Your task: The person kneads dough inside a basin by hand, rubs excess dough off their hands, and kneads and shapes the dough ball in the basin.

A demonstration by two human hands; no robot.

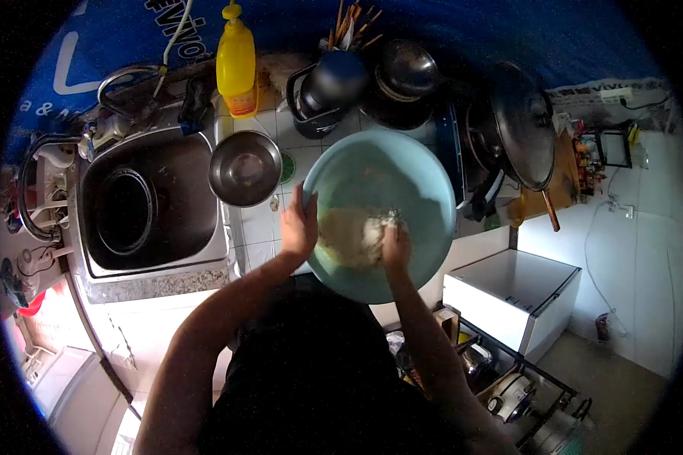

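Head view: on a clock face centred on the large pale green bowl, we see the sink (182,193) at nine o'clock, with a dark round vessel (125,212) inside it. A white box-shaped appliance (512,277) lies at four. The large pale green bowl (421,178) itself is in front of us, overlapping the front edge of the tiled counter (250,227) in our view. At two, a dark round pan (524,125) leans beside other cookware; at ten, the steel bowl (245,168) sits near our bowl, and the yellow bottle (236,68) stands beyond it. Our left hand (299,230) grips the bowl's rim at nine. Our right hand (395,246) reaches inside, fingers touching a pale, floury mixture (349,239) spread toward eight; we cannot tell whether they close around any of it.
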